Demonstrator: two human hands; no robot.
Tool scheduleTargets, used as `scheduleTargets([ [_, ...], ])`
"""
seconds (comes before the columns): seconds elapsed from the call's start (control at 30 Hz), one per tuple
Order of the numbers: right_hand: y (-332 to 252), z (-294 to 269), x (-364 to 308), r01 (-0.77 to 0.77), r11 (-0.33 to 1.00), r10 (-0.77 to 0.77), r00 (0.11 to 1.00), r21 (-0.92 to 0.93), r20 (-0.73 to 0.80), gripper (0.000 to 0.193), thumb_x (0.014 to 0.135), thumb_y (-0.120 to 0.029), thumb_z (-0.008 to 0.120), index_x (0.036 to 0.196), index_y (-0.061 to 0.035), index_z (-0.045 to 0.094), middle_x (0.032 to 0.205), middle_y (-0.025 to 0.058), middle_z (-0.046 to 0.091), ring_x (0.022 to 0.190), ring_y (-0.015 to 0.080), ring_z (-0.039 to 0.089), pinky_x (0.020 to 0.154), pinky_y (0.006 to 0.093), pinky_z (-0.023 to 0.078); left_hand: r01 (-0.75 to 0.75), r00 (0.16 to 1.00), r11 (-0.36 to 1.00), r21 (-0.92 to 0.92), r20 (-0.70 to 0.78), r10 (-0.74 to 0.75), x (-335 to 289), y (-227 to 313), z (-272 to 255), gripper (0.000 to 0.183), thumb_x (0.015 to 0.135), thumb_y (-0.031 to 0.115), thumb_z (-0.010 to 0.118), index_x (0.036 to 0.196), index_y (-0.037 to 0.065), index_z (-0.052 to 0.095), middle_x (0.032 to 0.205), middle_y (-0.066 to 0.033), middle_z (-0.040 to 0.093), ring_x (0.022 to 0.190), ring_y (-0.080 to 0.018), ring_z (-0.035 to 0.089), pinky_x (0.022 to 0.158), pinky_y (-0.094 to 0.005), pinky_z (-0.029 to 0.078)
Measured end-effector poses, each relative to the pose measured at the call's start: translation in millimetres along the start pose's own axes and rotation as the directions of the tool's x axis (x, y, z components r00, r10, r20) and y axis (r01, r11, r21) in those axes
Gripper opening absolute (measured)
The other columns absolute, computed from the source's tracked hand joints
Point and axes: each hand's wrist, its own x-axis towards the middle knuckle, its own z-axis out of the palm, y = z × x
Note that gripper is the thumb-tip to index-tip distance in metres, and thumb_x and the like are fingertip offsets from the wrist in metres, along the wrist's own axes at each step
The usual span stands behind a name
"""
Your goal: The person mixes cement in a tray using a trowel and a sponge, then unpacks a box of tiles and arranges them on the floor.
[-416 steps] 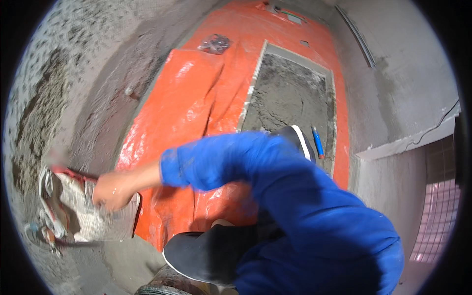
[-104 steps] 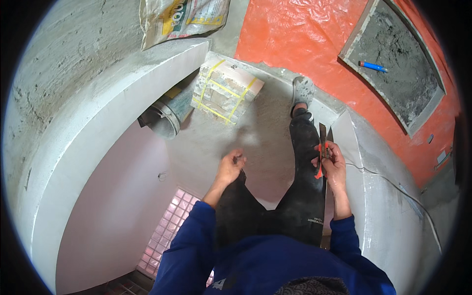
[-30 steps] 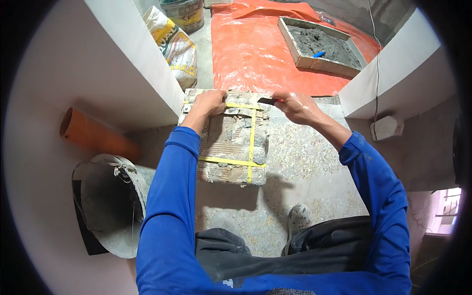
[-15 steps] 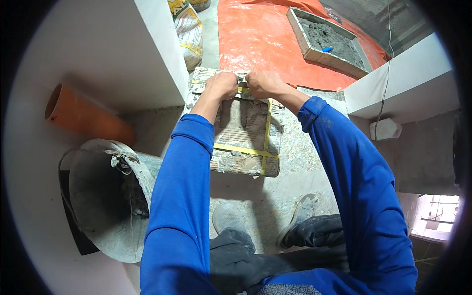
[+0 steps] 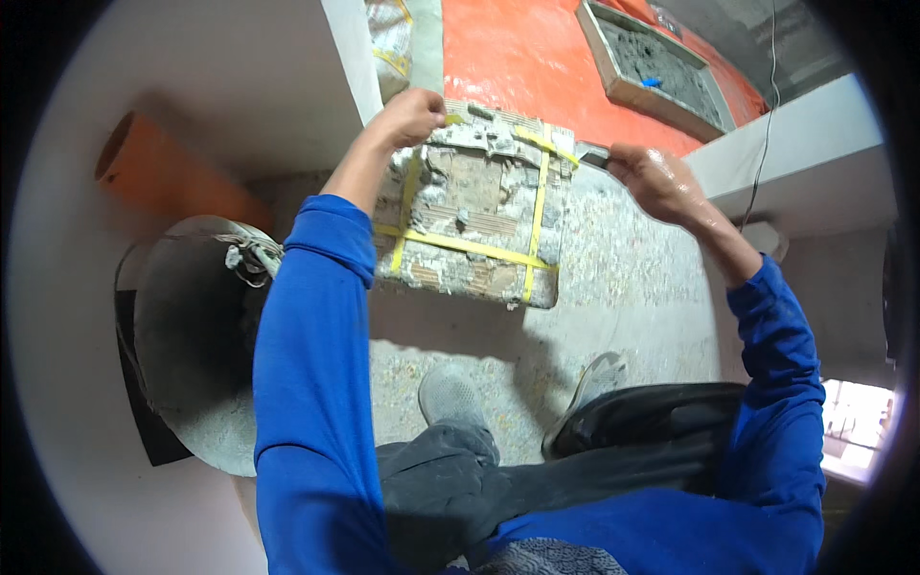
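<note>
At the left of the frame, an orange pipe (image 5: 182,177) lies beside the wall, with a grey bucket (image 5: 196,436) on its side below it. At upper centre-left, beneath a pale sack (image 5: 389,43), the left hand (image 5: 412,117) has its fingers curled in, apparently pinching a short strap end (image 5: 452,120) at the top edge of the block. The strapped block (image 5: 479,196), ribbed and crusted with mortar, occupies the upper centre; the orange sheet (image 5: 517,57) spreads beyond it. Progress, as judged: the top cross strap seems parted, since its loose yellow end (image 5: 548,145) lifts toward the right. Left in place are the lower cross strap (image 5: 470,246), the left lengthwise strap (image 5: 409,196) and the right lengthwise strap (image 5: 539,211). Just beyond the block's upper right corner, the right hand (image 5: 656,177) is closed round a flat grey blade (image 5: 592,153); its handle is hidden. At upper right, a shallow tray (image 5: 628,94) of mortar bears a blue tool (image 5: 652,83).
</note>
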Motion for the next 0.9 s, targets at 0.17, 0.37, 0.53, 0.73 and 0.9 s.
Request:
scheduleTargets([
  [0.17, 8, -50, 32, 0.109, 0.994, -0.103, 0.978, 0.025, -0.181, 0.028, 0.099, -0.030, 0.053, 0.103, -0.0056, 0.065, 0.088, 0.0188, 0.068, 0.086, 0.0380, 0.066, 0.075, 0.0463, 0.049, 0.224, 0.914, 0.975, -0.001, -0.346, -0.211, -1, 20, -7, 0.024, 0.085, 0.021, 0.066, 0.097, 0.002, 0.072, 0.083, -0.0164, 0.072, 0.066, -0.0244, 0.070, 0.064, -0.0389, 0.055],
  [0.37, -12, -12, 68, 0.250, 0.896, -0.220, 0.968, 0.367, -0.122, 0.029, 0.099, -0.030, 0.055, 0.104, -0.0030, 0.066, 0.089, 0.0200, 0.068, 0.084, 0.0353, 0.067, 0.074, 0.0441, 0.049, 0.616, 0.785, 0.784, 0.081, -0.154, -0.600, -49, -12, 35, 0.031, 0.083, 0.026, 0.078, 0.082, -0.002, 0.065, 0.066, -0.0104, 0.063, 0.051, -0.0199, 0.059, 0.044, -0.0375, 0.047],
  [0.53, -72, 33, 121, 0.494, 0.858, -0.485, 0.870, 0.144, -0.094, 0.024, 0.097, -0.031, 0.056, 0.108, -0.0131, 0.067, 0.092, 0.0139, 0.070, 0.089, 0.0354, 0.067, 0.074, 0.0456, 0.051, 0.503, 0.814, 0.861, -0.078, -0.292, -0.502, -58, -32, 62, 0.028, 0.077, 0.018, 0.081, 0.091, -0.001, 0.065, 0.075, -0.0095, 0.065, 0.059, -0.0151, 0.058, 0.051, -0.0325, 0.045],
  [0.73, -145, 79, 159, 0.545, 0.826, -0.551, 0.834, -0.146, -0.005, 0.026, 0.084, -0.016, 0.056, 0.104, -0.0123, 0.072, 0.093, 0.0162, 0.073, 0.086, 0.0344, 0.072, 0.071, 0.0459, 0.056, 0.665, 0.692, 0.728, -0.165, -0.229, -0.685, -61, -38, 68, 0.026, 0.076, 0.018, 0.077, 0.099, 0.007, 0.075, 0.099, -0.0154, 0.074, 0.091, -0.0265, 0.072, 0.079, -0.0390, 0.054],
  [0.9, -161, 107, 168, 0.603, 0.779, -0.610, 0.792, -0.174, 0.016, 0.024, 0.083, -0.021, 0.059, 0.096, -0.0082, 0.075, 0.095, 0.0162, 0.074, 0.086, 0.0310, 0.073, 0.070, 0.0434, 0.057, 0.651, 0.641, 0.741, -0.162, -0.405, -0.652, -74, -24, 81, 0.025, 0.076, 0.023, 0.080, 0.095, 0.007, 0.076, 0.100, -0.0169, 0.074, 0.100, -0.0311, 0.070, 0.088, -0.0402, 0.053],
])
